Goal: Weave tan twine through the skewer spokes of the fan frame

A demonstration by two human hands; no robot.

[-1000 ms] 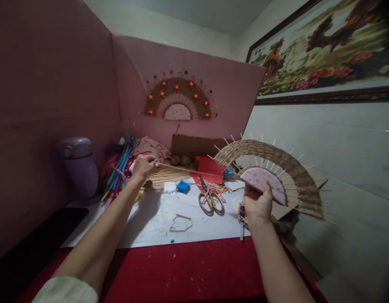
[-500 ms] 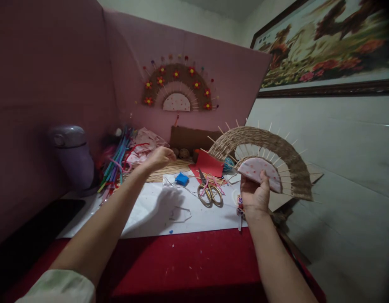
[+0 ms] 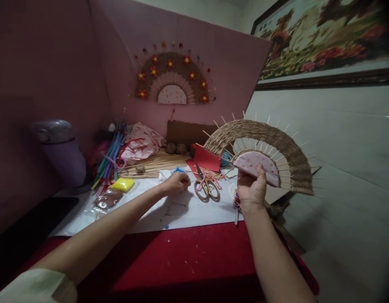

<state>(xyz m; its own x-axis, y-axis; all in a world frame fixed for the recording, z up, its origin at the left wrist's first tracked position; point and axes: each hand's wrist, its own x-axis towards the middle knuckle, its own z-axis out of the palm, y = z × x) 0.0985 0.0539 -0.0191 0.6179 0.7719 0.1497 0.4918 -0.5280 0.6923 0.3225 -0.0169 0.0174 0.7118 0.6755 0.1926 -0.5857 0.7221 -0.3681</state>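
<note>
My right hand (image 3: pixel 254 191) grips a semicircular woven fan (image 3: pixel 297 170) by its spotted pink cloth half-disc, thumb in front. Thin sticks fan out from the half-disc through a band of brown twine and poke past its outer edge. My left hand (image 3: pixel 178 183) hovers over the white sheet with its fingers curled together; whether something small is between them is hidden. Behind its knuckles a blue packet (image 3: pixel 178 169) partly shows. Close by on the right lie gold-handled scissors (image 3: pixel 207 189), over some pink fuzzy strips.
A finished-looking fan with red flowers (image 3: pixel 171 63) hangs on the pink board. At left stand a purple bottle (image 3: pixel 63 153) and colourful pipe cleaners (image 3: pixel 109 158). A yellow packet (image 3: pixel 123 184), thin sticks (image 3: pixel 156 162), twine balls (image 3: pixel 181 148) and red paper (image 3: pixel 207 159) lie around.
My left hand has come down and slightly right, from near the twine balls to beside the blue packet. My right hand keeps its grip on the woven fan. The view has shifted slightly.
</note>
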